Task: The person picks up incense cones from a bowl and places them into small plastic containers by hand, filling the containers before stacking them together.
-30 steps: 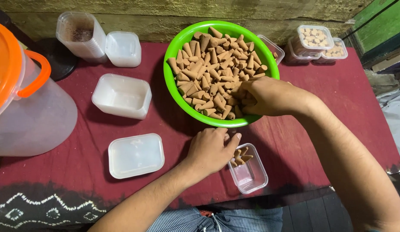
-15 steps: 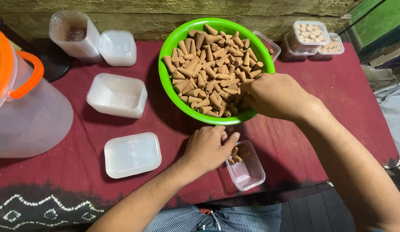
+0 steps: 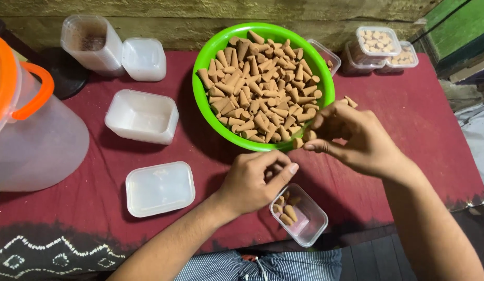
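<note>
Right now, from the head view, your right hand (image 3: 356, 138) hovers just past the near right rim of the green bowl (image 3: 206, 62), its fingers curled around a few brown cones (image 3: 308, 136), one pinched at the fingertips and another poking out behind the knuckles. Your left hand (image 3: 252, 182) sits below it, near the front edge of the tabletop (image 3: 419, 104), loosely curled with the thumb pressed toward the fingers; whether it grips a cone you cannot tell. Just beside that hand, toward the front edge, a small clear tub (image 3: 304, 221) lies with a few cones in its left end. The bowl is heaped with the same cones and stands mid-tabletop toward the back edge. Left of the bowl rests an open white tub (image 3: 142, 115), and nearer the front a flat white lid (image 3: 160, 188). At the back left corner stand a tall clear container (image 3: 91, 44) and another white lid (image 3: 143, 58). A large clear jug with an orange handle (image 3: 34, 130) fills the left edge. Filled, lidded tubs (image 3: 377, 44) sit at the back right.
</note>
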